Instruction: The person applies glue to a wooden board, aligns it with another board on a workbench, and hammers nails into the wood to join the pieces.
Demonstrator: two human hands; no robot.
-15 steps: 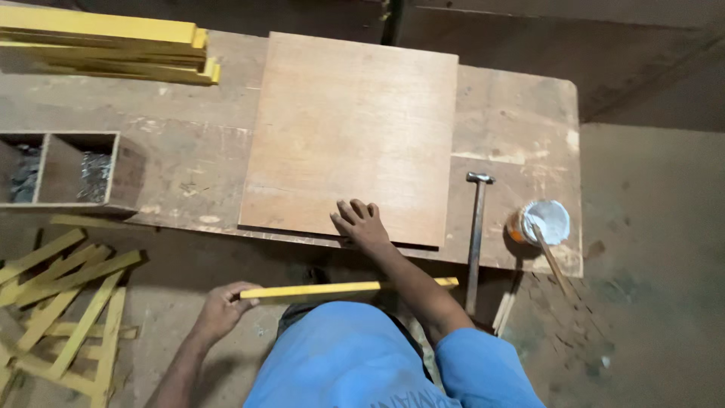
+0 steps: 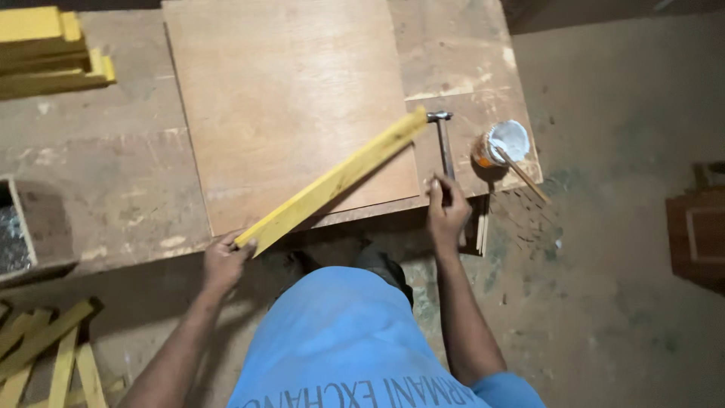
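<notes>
**Kid:** Looking from the left, what do you see first?

**Pal:** Far on the left, a pile of yellow sticks [image 2: 53, 53] lies on the workbench [image 2: 98, 189]. Near the left edge sits a box [image 2: 23, 234] with small grey metal bits inside. Down on the floor, more yellow strips [image 2: 45, 355] lie in a heap.

**Kid:** What is the left hand doing?

**Pal:** The left hand [image 2: 225, 261] is at the near edge of the bench. Its fingers are curled tight around the near end of a long yellow stick [image 2: 332, 181].

**Kid:** Where does that stick go?

**Pal:** It slants up and to the right, over the big flat wood board [image 2: 287, 83]. Its far end is just beside the hammer's head.

**Kid:** And the hammer?

**Pal:** The hammer [image 2: 444, 147] lies on the bench, right of the board, with its metal head on the far side and its handle pointing near.

**Kid:** Is the right hand holding it?

**Pal:** The right hand [image 2: 447, 211] is closed around the near end of the handle.

**Kid:** What is farthest right?

**Pal:** A small round tub [image 2: 504, 142] of white stuff stands near the right end of the bench. A thin stick [image 2: 525, 177] pokes out of it. Past that is dusty floor.
</notes>
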